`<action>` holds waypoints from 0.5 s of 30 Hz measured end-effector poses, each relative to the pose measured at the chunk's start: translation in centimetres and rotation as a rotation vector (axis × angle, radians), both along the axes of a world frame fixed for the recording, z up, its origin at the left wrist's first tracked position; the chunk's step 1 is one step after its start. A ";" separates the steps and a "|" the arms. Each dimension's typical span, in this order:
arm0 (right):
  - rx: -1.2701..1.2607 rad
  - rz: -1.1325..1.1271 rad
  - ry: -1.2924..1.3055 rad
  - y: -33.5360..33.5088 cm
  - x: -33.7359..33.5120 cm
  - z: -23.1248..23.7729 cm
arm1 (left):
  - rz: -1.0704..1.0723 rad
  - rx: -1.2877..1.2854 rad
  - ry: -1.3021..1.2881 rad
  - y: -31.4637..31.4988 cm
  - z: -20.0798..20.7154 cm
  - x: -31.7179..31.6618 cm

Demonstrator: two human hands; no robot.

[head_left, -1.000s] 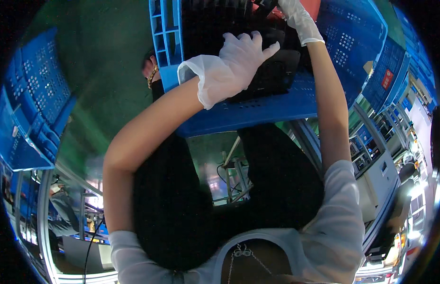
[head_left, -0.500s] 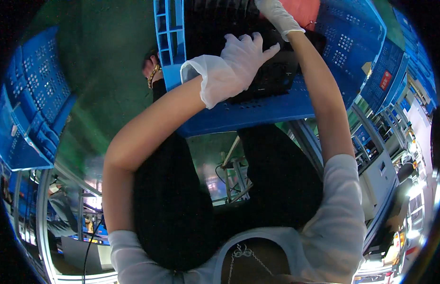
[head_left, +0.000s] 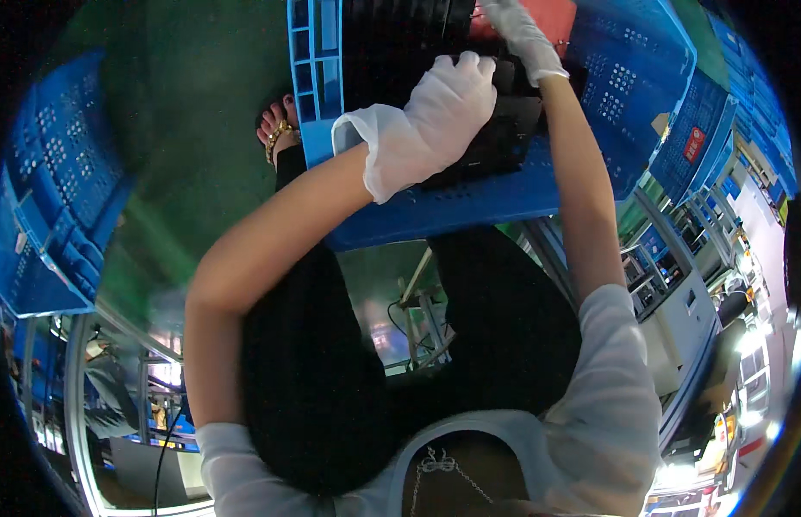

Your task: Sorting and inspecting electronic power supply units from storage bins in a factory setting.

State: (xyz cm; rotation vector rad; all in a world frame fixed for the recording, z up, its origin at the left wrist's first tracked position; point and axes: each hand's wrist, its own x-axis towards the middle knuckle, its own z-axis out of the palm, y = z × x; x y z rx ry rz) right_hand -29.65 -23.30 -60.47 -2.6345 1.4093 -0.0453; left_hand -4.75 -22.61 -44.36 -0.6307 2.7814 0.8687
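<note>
My left hand (head_left: 443,116), in a loose white glove, is closed with its fingers curled at the upper edge of a black plastic part (head_left: 517,121). That part lies at the near end of a blue perforated crate (head_left: 400,215); the palm hides some of it. My right hand (head_left: 529,43), gloved too, reaches across the crate beside a red sheet or pad (head_left: 551,21). Its fingers are blurred and run to the upper frame edge, so their grip does not show. More black ribbed parts (head_left: 400,43) stand in rows on the crate's left side.
Another blue crate (head_left: 68,181) is at the left on a metal frame. Further blue crates (head_left: 685,142) stand to the right. A grey metal rail and a light box (head_left: 672,332) are at my right. My foot (head_left: 280,125) is on the green floor left of the crate.
The fingers of my left hand, spread before, have curled in over the black part. My right hand has shifted slightly downward, and more of the black rows and the part shows.
</note>
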 end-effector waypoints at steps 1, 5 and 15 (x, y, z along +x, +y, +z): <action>-0.044 0.000 -0.006 0.5 -1.9 0.2 | 0.065 -0.097 0.121 0.3 -0.2 -0.2; -0.222 0.004 -0.021 1.8 -12.9 3.8 | 0.203 0.049 0.442 1.6 -1.6 -1.2; 0.860 -1.093 -1.962 -0.6 -1.8 18.6 | 0.396 0.844 0.271 -5.6 3.1 2.0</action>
